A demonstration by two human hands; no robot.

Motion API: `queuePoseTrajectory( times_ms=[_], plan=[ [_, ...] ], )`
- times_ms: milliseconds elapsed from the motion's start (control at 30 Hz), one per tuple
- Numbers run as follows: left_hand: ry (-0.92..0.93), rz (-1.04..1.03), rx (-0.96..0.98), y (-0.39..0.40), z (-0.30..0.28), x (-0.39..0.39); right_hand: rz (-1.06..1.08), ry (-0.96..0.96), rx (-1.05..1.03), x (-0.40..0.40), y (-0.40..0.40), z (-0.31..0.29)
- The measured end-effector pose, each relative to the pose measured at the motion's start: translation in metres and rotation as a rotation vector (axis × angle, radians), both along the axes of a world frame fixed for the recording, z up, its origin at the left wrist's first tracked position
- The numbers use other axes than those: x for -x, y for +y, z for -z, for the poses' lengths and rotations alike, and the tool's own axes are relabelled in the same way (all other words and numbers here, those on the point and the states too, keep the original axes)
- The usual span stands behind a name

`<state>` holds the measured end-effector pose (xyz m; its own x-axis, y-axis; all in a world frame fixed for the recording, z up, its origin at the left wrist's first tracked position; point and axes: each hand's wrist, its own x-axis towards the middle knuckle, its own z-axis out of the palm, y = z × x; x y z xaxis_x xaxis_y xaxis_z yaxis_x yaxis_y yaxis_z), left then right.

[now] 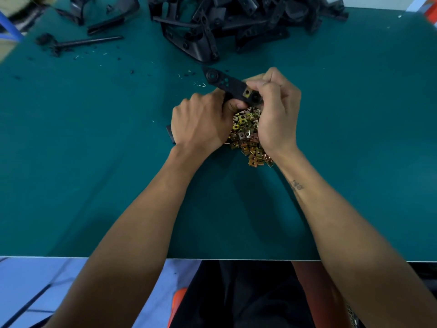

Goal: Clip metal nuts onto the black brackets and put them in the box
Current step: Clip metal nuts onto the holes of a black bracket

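Note:
Both hands hold one black bracket [227, 82] just above a heap of brass-coloured metal nuts [246, 133] on the green table. My left hand [201, 121] grips the bracket's lower part; a black end sticks out under that hand at the left. My right hand [274, 107] curls round the bracket's near end, where a metal nut [247, 92] sits clipped on beside a round hole. The bracket's far end, with a round boss and small holes, points up and left. No box is in view.
A big pile of black brackets [231, 22] lies at the back of the green table [94, 138]. More black parts [104, 13] and a thin black rod [87, 41] lie back left, with small debris around. The table's front edge [236, 259] runs near my lap.

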<state>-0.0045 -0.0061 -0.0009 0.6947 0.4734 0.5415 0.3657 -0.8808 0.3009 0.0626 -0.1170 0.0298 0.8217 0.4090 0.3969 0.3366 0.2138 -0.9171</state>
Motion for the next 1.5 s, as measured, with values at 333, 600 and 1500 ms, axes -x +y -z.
queuePoseTrajectory(
  times_ms=[333, 600, 1500],
  plan=[
    [0.045, 0.020, 0.003, -0.002, 0.000, 0.002, 0.001, -0.101, 0.102, -0.015, -0.010, 0.003],
    [0.035, -0.003, 0.013, 0.002, -0.001, 0.002, -0.056, -0.069, 0.153, -0.030, -0.014, -0.002],
    [0.022, -0.074, 0.127, 0.007, 0.002, -0.001, 0.058, -0.616, 1.066, -0.021, -0.015, 0.007]
  ],
)
